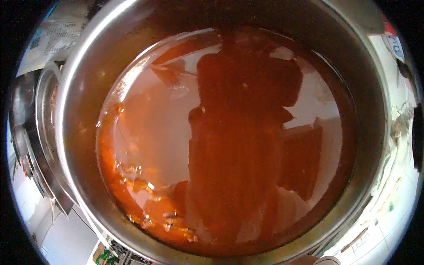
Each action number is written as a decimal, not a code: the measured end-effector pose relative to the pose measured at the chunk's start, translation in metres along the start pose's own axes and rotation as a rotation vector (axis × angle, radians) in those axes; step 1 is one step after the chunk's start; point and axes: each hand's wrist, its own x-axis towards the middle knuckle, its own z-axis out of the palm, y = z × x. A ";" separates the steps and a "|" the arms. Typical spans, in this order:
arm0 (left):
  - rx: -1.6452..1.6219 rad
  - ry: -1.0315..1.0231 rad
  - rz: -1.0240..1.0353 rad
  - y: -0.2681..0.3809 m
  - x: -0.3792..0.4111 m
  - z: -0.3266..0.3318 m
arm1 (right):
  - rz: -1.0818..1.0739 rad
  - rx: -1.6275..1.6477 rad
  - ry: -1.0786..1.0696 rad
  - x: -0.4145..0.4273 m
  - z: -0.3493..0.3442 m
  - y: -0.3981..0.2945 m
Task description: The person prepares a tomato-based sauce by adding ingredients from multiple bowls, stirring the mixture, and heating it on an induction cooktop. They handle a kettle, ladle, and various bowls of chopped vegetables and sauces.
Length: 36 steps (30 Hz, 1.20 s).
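A large round metal pot (367, 99) fills most of the view. Reddish-brown liquid (232, 149) stands in it, well below the rim, and its surface mirrors a dark silhouette. Pale, shiny bits or bubbles (172, 222) lie along the liquid's lower left edge. At the bottom edge, just outside the pot's lower right rim, a sliver of what looks like my right hand (308, 260) shows; its grip is hidden. A beige rounded thing beside it is too cut off to name. My left hand is out of view.
Metal pans or bowls (46, 99) stand close against the pot's left side. Printed paper (64, 36) lies at the upper left. A crumpled whitish cloth or plastic sheet (394, 145) runs along the right, above white tiles (391, 225). A box with green items (104, 255) is at the lower left.
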 end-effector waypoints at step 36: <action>-1.766 0.646 -0.371 0.240 0.072 -0.241 | 0.213 1.071 0.259 0.164 -0.409 -0.037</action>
